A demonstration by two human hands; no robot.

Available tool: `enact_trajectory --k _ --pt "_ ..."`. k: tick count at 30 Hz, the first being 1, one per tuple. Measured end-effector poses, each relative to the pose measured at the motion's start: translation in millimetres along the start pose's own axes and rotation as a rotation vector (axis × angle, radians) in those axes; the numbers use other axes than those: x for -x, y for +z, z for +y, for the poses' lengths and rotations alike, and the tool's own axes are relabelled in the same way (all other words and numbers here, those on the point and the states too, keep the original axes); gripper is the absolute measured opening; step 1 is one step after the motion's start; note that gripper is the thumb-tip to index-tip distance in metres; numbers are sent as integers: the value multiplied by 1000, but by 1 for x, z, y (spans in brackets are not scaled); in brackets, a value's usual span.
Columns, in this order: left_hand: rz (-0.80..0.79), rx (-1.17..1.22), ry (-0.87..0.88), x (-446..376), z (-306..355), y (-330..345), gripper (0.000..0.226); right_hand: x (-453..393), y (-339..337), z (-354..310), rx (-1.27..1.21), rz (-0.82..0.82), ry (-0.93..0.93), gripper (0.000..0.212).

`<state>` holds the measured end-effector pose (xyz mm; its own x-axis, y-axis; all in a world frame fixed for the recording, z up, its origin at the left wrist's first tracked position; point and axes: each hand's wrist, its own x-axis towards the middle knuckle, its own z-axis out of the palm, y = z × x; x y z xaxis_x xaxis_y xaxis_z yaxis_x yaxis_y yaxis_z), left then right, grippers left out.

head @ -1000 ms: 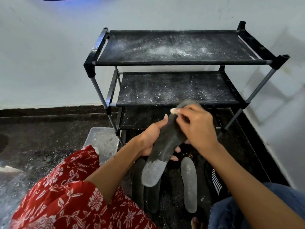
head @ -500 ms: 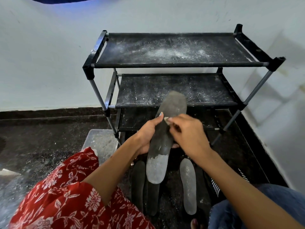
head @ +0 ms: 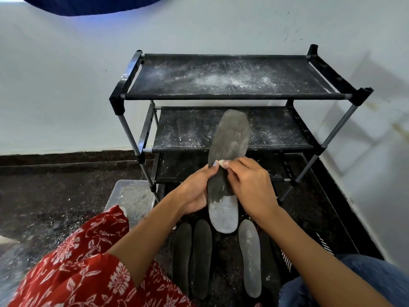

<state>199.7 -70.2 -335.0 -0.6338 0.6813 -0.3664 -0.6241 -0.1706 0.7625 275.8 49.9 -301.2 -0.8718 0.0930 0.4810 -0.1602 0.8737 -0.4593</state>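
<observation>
A long grey shoe insole (head: 230,140) is held up in front of a black shoe rack, toe end pointing away, its pale heel end nearest me. My left hand (head: 194,191) grips it from the left at mid-length. My right hand (head: 247,187) pinches a small white wad (head: 222,162) against the insole's face, just beside my left thumb.
The black three-tier rack (head: 234,96) stands against a white wall, its shelves dusted with white powder. Three more insoles (head: 250,258) lie on the dark floor below my hands. A clear plastic tub (head: 130,196) sits left of the rack. A striped shoe (head: 287,260) lies at right.
The insole has turned from a slant to nearly upright and its toe end is uncovered. My right hand with the white wad has slid down the insole toward my left thumb.
</observation>
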Motion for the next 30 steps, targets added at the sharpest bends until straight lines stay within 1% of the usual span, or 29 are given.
enact_trajectory --k 7,9,11,12,13,14,16,17,19,22,24,26,28,30 --pt "46 8 23 1 9 -4 32 4 1 -1 -95 -141 -63 15" --pt "51 23 30 2 11 -4 31 4 2 -1 -112 -221 -83 14" --pt "55 26 29 3 12 -4 29 2 1 2 -151 -316 -64 13" --pt "58 24 30 3 12 -3 29 0 -1 3 -181 -335 -45 13" --pt "62 24 34 3 12 -3 29 -1 -3 4 -215 -311 -28 14" --pt "60 26 41 3 13 -3 29 -2 -4 4 -237 -245 -20 14" --pt "36 40 51 3 15 -2 29 -4 -5 4 -193 -78 -30 14" --pt "23 46 52 4 15 -1 29 -4 -5 3 -155 -33 -32 15" --pt "23 39 59 4 14 1 30 -3 -3 2 -107 -40 -40 16" --pt "56 36 80 3 14 2 34 5 2 -3 -83 -130 -68 15" --pt "46 43 94 4 16 2 33 11 6 -6 -104 -198 -80 12" --pt "41 61 89 5 19 2 34 12 7 -6 -144 -231 -74 11" --pt "31 86 54 7 21 2 40 11 7 -5 -160 -193 -66 12" --pt "11 91 -3 8 23 3 50 10 6 -6 -149 -118 -59 12"
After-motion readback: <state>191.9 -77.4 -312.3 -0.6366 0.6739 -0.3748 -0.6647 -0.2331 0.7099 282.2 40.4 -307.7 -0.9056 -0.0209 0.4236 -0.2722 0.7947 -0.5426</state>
